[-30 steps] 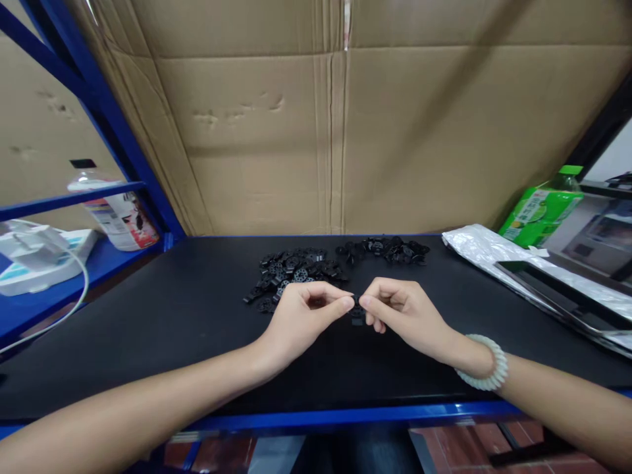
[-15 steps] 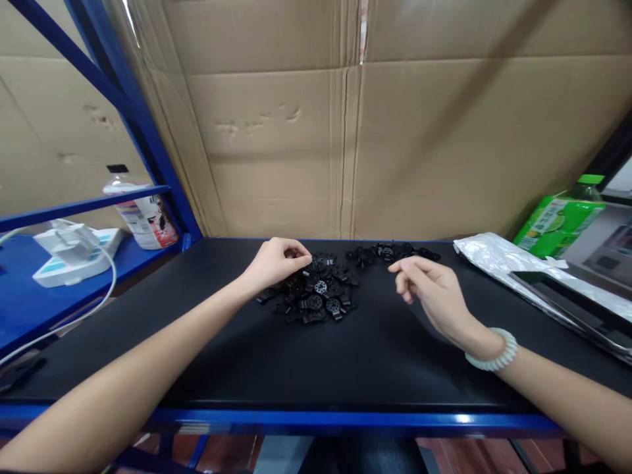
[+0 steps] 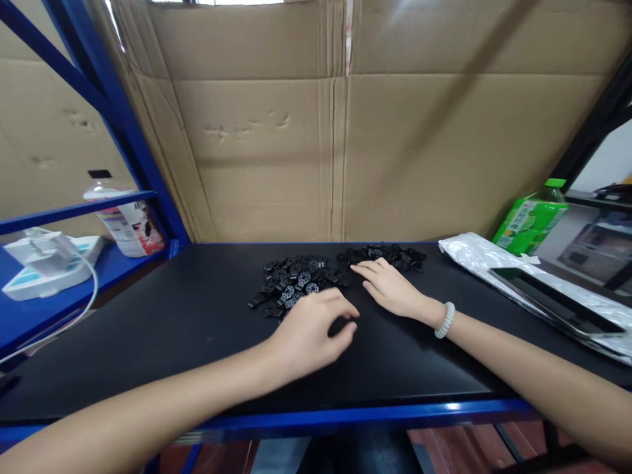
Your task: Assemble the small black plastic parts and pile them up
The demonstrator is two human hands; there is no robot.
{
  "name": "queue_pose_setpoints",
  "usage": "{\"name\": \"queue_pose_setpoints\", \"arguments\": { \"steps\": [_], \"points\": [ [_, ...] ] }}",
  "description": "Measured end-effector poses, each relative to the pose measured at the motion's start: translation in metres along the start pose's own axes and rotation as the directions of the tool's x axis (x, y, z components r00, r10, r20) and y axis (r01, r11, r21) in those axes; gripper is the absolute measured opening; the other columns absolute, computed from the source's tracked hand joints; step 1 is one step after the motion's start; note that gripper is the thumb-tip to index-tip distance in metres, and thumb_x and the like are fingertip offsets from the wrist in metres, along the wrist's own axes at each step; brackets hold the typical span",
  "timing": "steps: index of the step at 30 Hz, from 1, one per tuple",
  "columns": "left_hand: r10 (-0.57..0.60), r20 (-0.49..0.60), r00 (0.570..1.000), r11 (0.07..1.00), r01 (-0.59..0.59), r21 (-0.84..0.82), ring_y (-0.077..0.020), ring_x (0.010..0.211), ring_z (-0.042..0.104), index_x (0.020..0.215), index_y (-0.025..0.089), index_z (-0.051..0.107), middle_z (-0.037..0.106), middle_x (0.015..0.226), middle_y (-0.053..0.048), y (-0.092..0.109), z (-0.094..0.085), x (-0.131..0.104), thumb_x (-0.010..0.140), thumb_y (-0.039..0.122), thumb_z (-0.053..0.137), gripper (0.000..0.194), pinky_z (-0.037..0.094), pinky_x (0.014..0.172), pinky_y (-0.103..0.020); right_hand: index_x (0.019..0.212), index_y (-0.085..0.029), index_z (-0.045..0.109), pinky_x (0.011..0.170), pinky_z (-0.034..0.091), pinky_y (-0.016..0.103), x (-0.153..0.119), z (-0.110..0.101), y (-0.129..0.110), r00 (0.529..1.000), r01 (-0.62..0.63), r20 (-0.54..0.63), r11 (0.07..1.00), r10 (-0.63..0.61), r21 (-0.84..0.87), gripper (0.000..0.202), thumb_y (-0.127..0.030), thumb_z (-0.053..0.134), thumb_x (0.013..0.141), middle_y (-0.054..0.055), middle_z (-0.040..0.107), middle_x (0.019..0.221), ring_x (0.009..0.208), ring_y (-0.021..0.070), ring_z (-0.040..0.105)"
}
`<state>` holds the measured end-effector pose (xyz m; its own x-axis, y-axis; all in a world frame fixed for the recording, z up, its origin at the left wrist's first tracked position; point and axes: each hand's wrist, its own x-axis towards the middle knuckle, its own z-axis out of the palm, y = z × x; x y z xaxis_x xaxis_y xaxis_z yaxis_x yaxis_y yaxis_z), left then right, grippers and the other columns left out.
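Note:
My left hand (image 3: 311, 332) hangs over the table just in front of the near pile of black plastic parts (image 3: 291, 276), covering its front right edge. Thumb and forefinger curl toward each other in a pinch; whatever may be between the tips is too small or too dark to make out. My right hand (image 3: 392, 289), a pale beaded bracelet on its wrist, reaches with fingers stretched out to the front of a second heap of black pieces (image 3: 409, 258). The near parts have round heads with holes and short tabs.
A black mat (image 3: 197, 329) covers the blue-framed table. At right lie a silvery bag (image 3: 464, 247), a phone-like dark slab (image 3: 553, 299) and a green bottle (image 3: 533, 220). Leftward stand a power strip (image 3: 54, 276) and a labelled bottle (image 3: 131, 227). Cardboard (image 3: 266, 197) walls the back.
My left hand has moved from the near pile toward me and to the right. My right hand has shifted left and stretched its fingers toward the far heap. The view has shifted slightly.

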<state>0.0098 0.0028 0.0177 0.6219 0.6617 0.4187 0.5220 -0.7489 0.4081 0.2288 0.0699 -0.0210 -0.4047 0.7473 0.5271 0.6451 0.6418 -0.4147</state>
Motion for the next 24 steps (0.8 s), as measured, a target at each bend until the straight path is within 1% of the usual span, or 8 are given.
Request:
{"name": "queue_pose_setpoints", "arguments": {
  "steps": [5, 8, 11, 14, 16, 19, 22, 24],
  "points": [
    [-0.073, 0.125, 0.989, 0.962, 0.103, -0.253, -0.0101, 0.054, 0.045, 0.09, 0.016, 0.072, 0.067, 0.083, -0.003, 0.019, 0.015, -0.013, 0.076, 0.015, 0.061, 0.018, 0.042, 0.057, -0.024, 0.101, -0.018, 0.067, 0.089, 0.046, 0.048, -0.001, -0.013, -0.002, 0.97, -0.13, -0.193, 0.984, 0.151, 0.118, 0.023, -0.03, 0.052, 0.087, 0.011, 0.068, 0.099, 0.094, 0.0273, 0.06],
    [-0.251, 0.184, 0.95, 0.807, 0.31, -0.503, -0.0109, 0.057, 0.051, 0.094, 0.014, 0.07, 0.068, 0.081, -0.004, 0.02, 0.017, -0.012, 0.079, 0.021, 0.06, 0.019, 0.044, 0.057, -0.024, 0.093, -0.017, 0.062, 0.071, 0.052, 0.039, -0.005, -0.021, -0.012, 0.937, -0.177, -0.254, 0.952, 0.241, 0.249, 0.021, -0.036, 0.053, 0.087, 0.01, 0.068, 0.087, 0.077, 0.0222, 0.063],
    [-0.383, 0.193, 0.903, 0.547, 0.391, -0.741, -0.0121, 0.063, 0.059, 0.103, 0.012, 0.064, 0.069, 0.09, -0.008, 0.016, 0.016, -0.007, 0.085, 0.03, 0.057, 0.026, 0.048, 0.063, -0.025, 0.099, -0.019, 0.054, 0.06, 0.05, 0.03, -0.011, -0.024, -0.028, 0.94, -0.164, -0.188, 0.858, 0.286, 0.487, 0.022, -0.033, 0.06, 0.083, 0.006, 0.067, 0.086, 0.067, 0.0158, 0.061],
    [-0.451, 0.118, 0.885, 0.409, 0.322, -0.854, -0.0126, 0.07, 0.063, 0.106, 0.013, 0.061, 0.069, 0.098, -0.009, 0.012, 0.014, -0.004, 0.087, 0.034, 0.058, 0.028, 0.049, 0.069, -0.025, 0.094, -0.02, 0.056, 0.06, 0.048, 0.025, -0.015, -0.024, -0.042, 0.957, -0.168, -0.025, 0.626, 0.288, 0.762, 0.023, -0.026, 0.069, 0.076, 0.003, 0.066, 0.085, 0.065, 0.0114, 0.058],
    [-0.461, 0.074, 0.884, 0.395, 0.28, -0.875, -0.0126, 0.071, 0.063, 0.097, 0.014, 0.064, 0.069, 0.093, -0.007, 0.011, 0.013, -0.003, 0.085, 0.033, 0.062, 0.023, 0.049, 0.07, -0.024, 0.082, -0.019, 0.058, 0.059, 0.046, 0.024, -0.016, -0.022, -0.047, 0.97, -0.193, 0.071, 0.557, 0.234, 0.808, 0.015, -0.022, 0.071, 0.075, 0.002, 0.066, 0.082, 0.067, 0.0112, 0.058],
    [-0.45, 0.036, 0.892, 0.435, 0.254, -0.864, -0.0125, 0.069, 0.06, 0.076, 0.013, 0.066, 0.066, 0.077, -0.003, 0.01, 0.013, -0.003, 0.081, 0.031, 0.066, 0.019, 0.047, 0.068, -0.023, 0.077, -0.019, 0.059, 0.059, 0.044, 0.023, -0.018, -0.02, -0.049, 0.974, -0.222, 0.163, 0.556, 0.155, 0.801, 0.009, -0.018, 0.068, 0.077, 0.002, 0.067, 0.081, 0.07, 0.0115, 0.058],
    [-0.467, 0.046, 0.883, 0.43, 0.272, -0.861, -0.0119, 0.067, 0.058, 0.071, 0.013, 0.065, 0.063, 0.069, -0.001, 0.009, 0.014, -0.003, 0.08, 0.03, 0.068, 0.019, 0.046, 0.068, -0.023, 0.072, -0.019, 0.059, 0.063, 0.046, 0.025, -0.018, -0.019, -0.05, 0.982, -0.186, 0.137, 0.565, 0.128, 0.804, 0.011, -0.018, 0.07, 0.075, 0.002, 0.064, 0.084, 0.074, 0.0121, 0.058],
    [-0.473, 0.088, 0.877, 0.365, 0.286, -0.886, -0.011, 0.068, 0.058, 0.075, 0.014, 0.063, 0.063, 0.071, 0.0, 0.008, 0.015, -0.002, 0.077, 0.027, 0.072, 0.016, 0.046, 0.068, -0.022, 0.069, -0.018, 0.061, 0.067, 0.047, 0.026, -0.018, -0.019, -0.05, 0.99, -0.141, 0.1, 0.587, 0.102, 0.797, 0.012, -0.018, 0.073, 0.073, 0.002, 0.061, 0.086, 0.077, 0.0127, 0.057]
  ]
}}
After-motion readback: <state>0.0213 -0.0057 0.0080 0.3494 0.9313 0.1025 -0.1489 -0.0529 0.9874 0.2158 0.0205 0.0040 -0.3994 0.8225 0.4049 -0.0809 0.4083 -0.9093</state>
